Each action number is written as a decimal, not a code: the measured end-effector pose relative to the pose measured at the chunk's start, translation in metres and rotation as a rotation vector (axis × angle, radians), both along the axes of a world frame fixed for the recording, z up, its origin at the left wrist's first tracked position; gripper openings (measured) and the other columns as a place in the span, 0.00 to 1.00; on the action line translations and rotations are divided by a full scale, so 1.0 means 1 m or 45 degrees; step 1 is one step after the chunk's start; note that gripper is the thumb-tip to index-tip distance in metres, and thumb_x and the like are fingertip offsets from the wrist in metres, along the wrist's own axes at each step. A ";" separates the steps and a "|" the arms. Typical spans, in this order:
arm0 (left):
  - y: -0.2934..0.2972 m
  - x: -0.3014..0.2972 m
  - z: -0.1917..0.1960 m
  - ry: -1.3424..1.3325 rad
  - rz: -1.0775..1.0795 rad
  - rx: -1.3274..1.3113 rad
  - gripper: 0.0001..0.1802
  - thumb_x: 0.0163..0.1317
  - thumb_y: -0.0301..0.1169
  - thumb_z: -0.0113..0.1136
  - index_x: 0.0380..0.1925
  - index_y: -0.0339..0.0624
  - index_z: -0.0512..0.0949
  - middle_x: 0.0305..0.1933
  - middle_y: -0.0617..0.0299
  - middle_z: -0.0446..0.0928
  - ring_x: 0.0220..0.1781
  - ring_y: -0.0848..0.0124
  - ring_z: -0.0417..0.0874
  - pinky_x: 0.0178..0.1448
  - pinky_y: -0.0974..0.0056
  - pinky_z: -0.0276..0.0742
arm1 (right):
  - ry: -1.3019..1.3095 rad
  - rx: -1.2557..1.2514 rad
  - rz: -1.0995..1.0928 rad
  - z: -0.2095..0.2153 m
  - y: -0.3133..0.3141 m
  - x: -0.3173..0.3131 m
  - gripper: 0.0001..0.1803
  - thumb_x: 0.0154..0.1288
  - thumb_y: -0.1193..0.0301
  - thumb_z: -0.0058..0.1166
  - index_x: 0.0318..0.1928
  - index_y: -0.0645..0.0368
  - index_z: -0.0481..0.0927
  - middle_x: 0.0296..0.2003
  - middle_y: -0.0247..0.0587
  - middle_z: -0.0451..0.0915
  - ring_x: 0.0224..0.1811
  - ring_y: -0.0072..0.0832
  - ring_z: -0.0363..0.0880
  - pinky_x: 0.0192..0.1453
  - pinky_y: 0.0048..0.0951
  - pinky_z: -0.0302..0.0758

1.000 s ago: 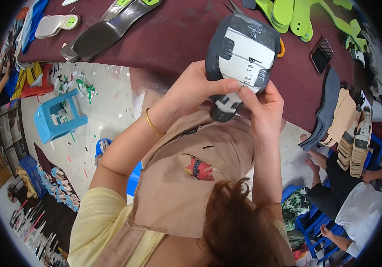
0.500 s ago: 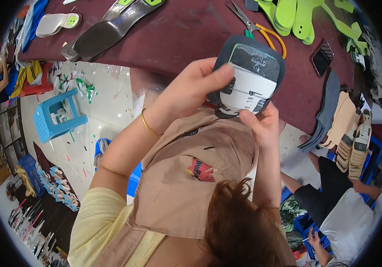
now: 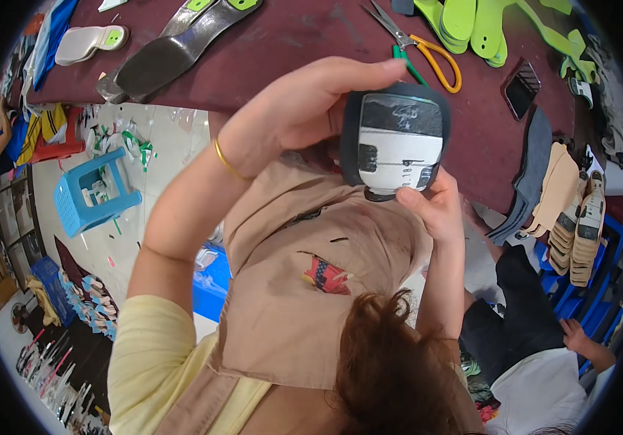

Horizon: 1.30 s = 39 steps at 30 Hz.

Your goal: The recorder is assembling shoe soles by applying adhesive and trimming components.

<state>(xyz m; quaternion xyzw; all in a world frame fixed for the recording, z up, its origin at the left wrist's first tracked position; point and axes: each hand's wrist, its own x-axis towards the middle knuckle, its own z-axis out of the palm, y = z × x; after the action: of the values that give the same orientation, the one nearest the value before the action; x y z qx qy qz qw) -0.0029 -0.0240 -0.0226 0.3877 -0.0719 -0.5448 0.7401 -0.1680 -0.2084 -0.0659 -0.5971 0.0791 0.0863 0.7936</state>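
Held up near the table's front edge is a shoe insole (image 3: 402,145), its toe-shaped end bordered by a dark grey sheet, with a white, printed face toward me. My right hand (image 3: 438,206) grips it from below, thumb on the lower end of the face and fingers behind. My left hand (image 3: 304,98) is spread at its left side; the thumb reaches above the top edge, off the face, and the other fingertips are partly hidden behind the piece. Just beyond it, scissors (image 3: 427,54) with one orange and one green handle lie spread on the maroon-covered table (image 3: 289,36).
Dark, shiny sole-shaped forms (image 3: 155,69) lie on the table's left, lime-green insoles (image 3: 471,25) at the far right, with a phone (image 3: 522,90) nearer. Stacked insoles (image 3: 579,239) stand right. On the floor at left is a blue stool (image 3: 83,199). A person (image 3: 543,384) sits at lower right.
My left thumb has come off the insole's face and the hand has moved up and out. The insole has turned more upright and shifted slightly left. The person at lower right has moved an arm.
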 end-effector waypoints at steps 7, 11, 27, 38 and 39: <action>-0.008 0.012 -0.001 -0.325 -0.164 0.260 0.10 0.59 0.32 0.63 0.34 0.35 0.82 0.32 0.64 0.82 0.33 0.80 0.80 0.40 0.73 0.75 | 0.097 -0.141 0.159 0.003 -0.005 -0.004 0.20 0.58 0.71 0.64 0.48 0.66 0.75 0.41 0.33 0.80 0.44 0.16 0.73 0.51 0.22 0.70; -0.014 -0.005 -0.006 -0.427 0.106 0.378 0.09 0.59 0.32 0.63 0.32 0.35 0.82 0.31 0.64 0.81 0.31 0.80 0.79 0.38 0.73 0.74 | 0.082 -0.206 0.027 -0.009 0.003 -0.007 0.19 0.58 0.71 0.63 0.48 0.66 0.75 0.40 0.32 0.80 0.43 0.15 0.73 0.50 0.21 0.70; 0.002 0.014 0.021 -1.748 -0.203 0.287 0.05 0.56 0.25 0.62 0.33 0.37 0.81 0.30 0.62 0.78 0.31 0.71 0.78 0.36 0.68 0.74 | -0.095 -0.534 0.061 -0.006 -0.001 -0.010 0.17 0.54 0.68 0.65 0.41 0.64 0.80 0.32 0.36 0.76 0.37 0.25 0.74 0.45 0.26 0.70; -0.007 0.034 0.033 -1.903 -0.608 0.056 0.03 0.54 0.23 0.60 0.28 0.35 0.79 0.27 0.58 0.78 0.28 0.64 0.79 0.34 0.65 0.73 | -0.117 -0.485 0.158 0.002 -0.005 -0.010 0.17 0.53 0.67 0.66 0.41 0.63 0.81 0.35 0.37 0.78 0.39 0.26 0.76 0.47 0.29 0.71; -0.008 0.033 0.033 -1.934 -0.613 0.037 0.02 0.53 0.23 0.59 0.27 0.35 0.78 0.26 0.57 0.77 0.28 0.63 0.79 0.34 0.64 0.73 | -0.118 -0.490 0.179 0.002 -0.006 -0.009 0.17 0.53 0.67 0.66 0.41 0.63 0.81 0.34 0.37 0.78 0.39 0.27 0.76 0.47 0.29 0.71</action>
<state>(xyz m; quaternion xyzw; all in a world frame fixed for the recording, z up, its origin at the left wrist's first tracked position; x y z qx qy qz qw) 0.0302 -0.0322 0.0104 0.6365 -0.6313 -0.2773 0.3457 -0.1774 -0.2140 -0.0641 -0.7450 0.0156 0.0972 0.6597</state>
